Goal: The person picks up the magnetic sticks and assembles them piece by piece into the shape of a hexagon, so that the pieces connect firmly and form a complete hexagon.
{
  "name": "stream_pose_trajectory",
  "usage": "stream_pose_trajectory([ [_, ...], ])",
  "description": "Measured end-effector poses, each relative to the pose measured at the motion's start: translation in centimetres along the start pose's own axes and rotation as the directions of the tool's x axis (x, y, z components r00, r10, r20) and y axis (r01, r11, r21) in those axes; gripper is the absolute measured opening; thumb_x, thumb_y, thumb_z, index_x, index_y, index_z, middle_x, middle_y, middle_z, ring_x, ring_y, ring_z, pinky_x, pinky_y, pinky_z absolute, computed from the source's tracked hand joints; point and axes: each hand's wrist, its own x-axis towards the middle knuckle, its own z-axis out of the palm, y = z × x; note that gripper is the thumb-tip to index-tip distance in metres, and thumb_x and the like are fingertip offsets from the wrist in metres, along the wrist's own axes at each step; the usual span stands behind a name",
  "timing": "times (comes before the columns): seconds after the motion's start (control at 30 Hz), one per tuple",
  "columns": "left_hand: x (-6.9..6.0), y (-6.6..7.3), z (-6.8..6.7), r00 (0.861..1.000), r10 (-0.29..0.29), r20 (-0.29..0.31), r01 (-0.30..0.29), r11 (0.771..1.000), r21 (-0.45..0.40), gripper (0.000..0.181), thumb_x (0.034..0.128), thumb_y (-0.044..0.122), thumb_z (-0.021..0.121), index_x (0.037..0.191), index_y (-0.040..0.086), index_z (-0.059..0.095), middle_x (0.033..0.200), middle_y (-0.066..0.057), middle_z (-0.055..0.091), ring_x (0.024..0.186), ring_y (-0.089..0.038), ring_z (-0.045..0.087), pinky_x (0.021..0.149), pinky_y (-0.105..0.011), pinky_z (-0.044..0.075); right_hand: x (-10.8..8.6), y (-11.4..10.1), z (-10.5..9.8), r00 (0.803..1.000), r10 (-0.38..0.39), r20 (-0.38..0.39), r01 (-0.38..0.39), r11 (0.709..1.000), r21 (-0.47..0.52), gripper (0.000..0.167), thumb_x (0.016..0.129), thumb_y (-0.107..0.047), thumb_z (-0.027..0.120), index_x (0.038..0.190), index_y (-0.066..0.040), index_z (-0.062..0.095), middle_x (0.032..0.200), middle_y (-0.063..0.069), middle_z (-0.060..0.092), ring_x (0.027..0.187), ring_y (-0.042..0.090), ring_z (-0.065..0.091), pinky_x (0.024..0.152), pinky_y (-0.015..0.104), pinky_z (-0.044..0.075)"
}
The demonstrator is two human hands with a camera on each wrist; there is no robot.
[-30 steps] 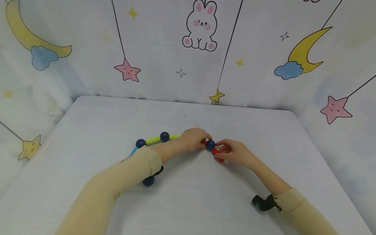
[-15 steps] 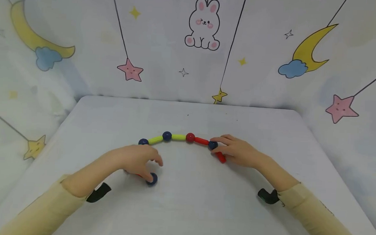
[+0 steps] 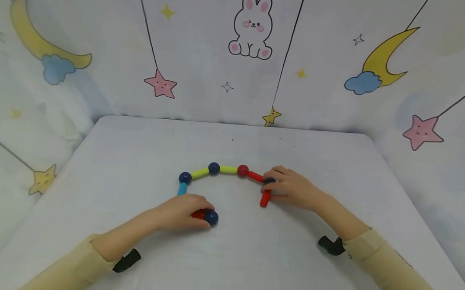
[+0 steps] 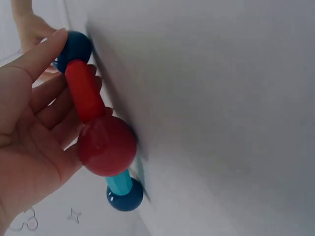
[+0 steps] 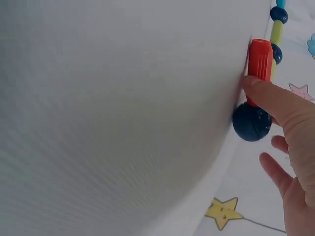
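Note:
A curved chain of toy sticks and balls lies on the white table. My left hand is at its left end, thumb on a dark blue ball and fingers curled behind it and the red stick. Below that stick, a larger red ball joins a light blue stick. At the other end my right hand holds a red stick, its thumb across it. Against that stick sits another dark blue ball; fingers partly cover it in the head view.
Along the arc's far side run yellow-green sticks, dark blue balls, a red ball and another red stick. The white table meets a patterned cloth backdrop behind.
My left hand has come from the arc's far side to its left end and shifted that end rightward. The free red stick at the right has swung to point toward the near side.

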Motion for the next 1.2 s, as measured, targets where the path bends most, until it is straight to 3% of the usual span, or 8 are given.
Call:
stream_pose_trajectory([
  [0.23, 2.4, 1.7, 1.3, 0.999, 0.010, -0.031, -0.012, 0.998, -0.061, 0.039, 0.0886, 0.036, 0.072, 0.120, 0.015, 0.067, 0.105, 0.008, 0.065, 0.090, -0.007, 0.054, 0.077, -0.024, 0.047, -0.1, -1.6, 0.6, 1.000, 0.030, 0.010, -0.031, 0.991, 0.130, 0.024, 0.082, -0.020, 0.081, 0.104, -0.018, 0.073, 0.107, -0.003, 0.064, 0.105, 0.015, 0.053, 0.087, 0.032, 0.051],
  [0.43, 4.1, 2.5, 2.2, 0.998, 0.011, -0.066, -0.016, 0.997, -0.071, 0.039, 0.0876, 0.038, 0.073, 0.118, 0.014, 0.068, 0.100, 0.008, 0.065, 0.087, -0.007, 0.054, 0.074, -0.023, 0.046, 0.0, -2.7, 0.9, 0.998, 0.059, 0.007, -0.059, 0.986, 0.157, 0.023, 0.083, -0.025, 0.080, 0.104, -0.020, 0.073, 0.105, -0.006, 0.065, 0.104, 0.014, 0.053, 0.085, 0.030, 0.051],
  [0.83, 5.6, 3.3, 2.8, 0.995, 0.038, -0.087, -0.047, 0.993, -0.108, 0.038, 0.0866, 0.034, 0.075, 0.117, 0.011, 0.069, 0.099, 0.006, 0.067, 0.086, -0.009, 0.054, 0.074, -0.023, 0.045, 0.0, -3.4, 0.7, 0.997, 0.068, 0.037, -0.075, 0.969, 0.235, 0.023, 0.086, -0.025, 0.076, 0.108, -0.021, 0.071, 0.108, -0.008, 0.064, 0.103, 0.012, 0.050, 0.083, 0.027, 0.050],
  [0.97, 5.9, 3.3, 2.4, 0.997, 0.029, -0.075, -0.037, 0.993, -0.113, 0.043, 0.0868, 0.039, 0.074, 0.119, 0.012, 0.068, 0.099, 0.006, 0.067, 0.087, -0.009, 0.056, 0.075, -0.023, 0.047, -0.1, -3.4, 0.4, 0.991, 0.111, 0.075, -0.128, 0.954, 0.272, 0.023, 0.088, -0.027, 0.074, 0.110, -0.021, 0.070, 0.113, -0.009, 0.062, 0.107, 0.011, 0.049, 0.088, 0.029, 0.049],
  [1.03, 5.9, 3.0, 1.6, 0.995, 0.006, -0.100, -0.016, 0.994, -0.107, 0.045, 0.0873, 0.042, 0.072, 0.121, 0.011, 0.067, 0.103, 0.005, 0.067, 0.091, -0.010, 0.058, 0.077, -0.024, 0.049, 0.0, -3.4, 0.3, 0.980, 0.179, 0.086, -0.197, 0.936, 0.292, 0.023, 0.090, -0.027, 0.072, 0.111, -0.020, 0.069, 0.115, -0.008, 0.061, 0.107, 0.011, 0.051, 0.090, 0.031, 0.049],
  [1.1, 5.7, 2.6, 0.4, 0.987, -0.044, -0.156, 0.033, 0.997, -0.073, 0.048, 0.0882, 0.043, 0.070, 0.123, 0.011, 0.066, 0.109, 0.001, 0.067, 0.097, -0.013, 0.060, 0.080, -0.028, 0.051, 0.1, -3.5, 0.1, 0.955, 0.284, 0.089, -0.297, 0.902, 0.313, 0.024, 0.091, -0.027, 0.070, 0.114, -0.017, 0.068, 0.114, -0.006, 0.061, 0.103, 0.011, 0.054, 0.086, 0.031, 0.050],
  [1.2, 4.9, 1.6, -2.1, 0.954, -0.165, -0.250, 0.173, 0.985, 0.014, 0.050, 0.0893, 0.042, 0.069, 0.126, 0.009, 0.064, 0.117, -0.007, 0.065, 0.103, -0.021, 0.061, 0.081, -0.037, 0.053, 0.3, -3.5, -0.1, 0.888, 0.449, 0.102, -0.455, 0.823, 0.339, 0.027, 0.092, -0.025, 0.068, 0.116, -0.013, 0.065, 0.106, -0.002, 0.061, 0.090, 0.012, 0.056, 0.075, 0.028, 0.052],
])
